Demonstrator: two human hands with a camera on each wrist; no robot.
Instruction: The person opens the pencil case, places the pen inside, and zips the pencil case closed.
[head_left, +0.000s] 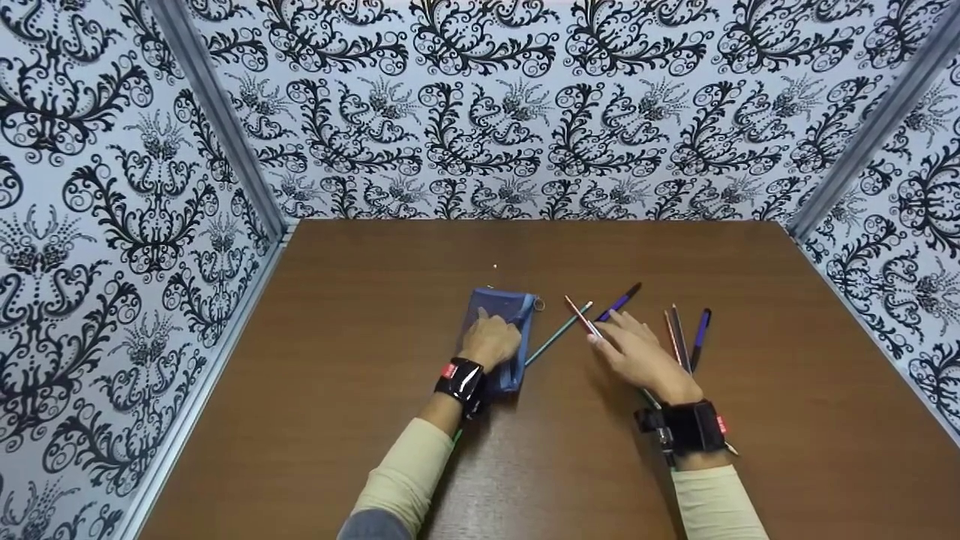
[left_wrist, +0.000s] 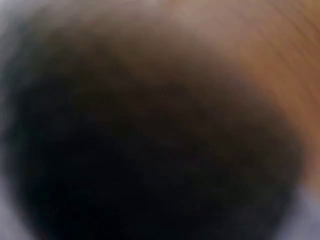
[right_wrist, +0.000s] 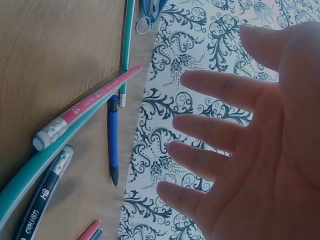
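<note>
Beneath the fingers of the left hand (head_left: 491, 341) lies a blue zip pencil pouch (head_left: 504, 301), its small ring (head_left: 539, 304) sticking out past the thumb side. One finger points straight forward over the pouch; whether the others pinch it I cannot tell, and the left wrist view is only a dark blur. A green pencil (head_left: 559, 334) slants from the pouch's edge toward the fingers of the right hand (head_left: 641, 356). These are spread apart, and the right wrist view bares the palm that the head view hides. That view also gives the red pencil (right_wrist: 95, 97) a metal eraser band, and the dark pencil (right_wrist: 44, 192) the letters "deli" and "HB". Just ahead of the right fingertips, from above, is a blue pen (head_left: 619, 302); another blue pen (head_left: 701, 337) lies to the right of the knuckles.
</note>
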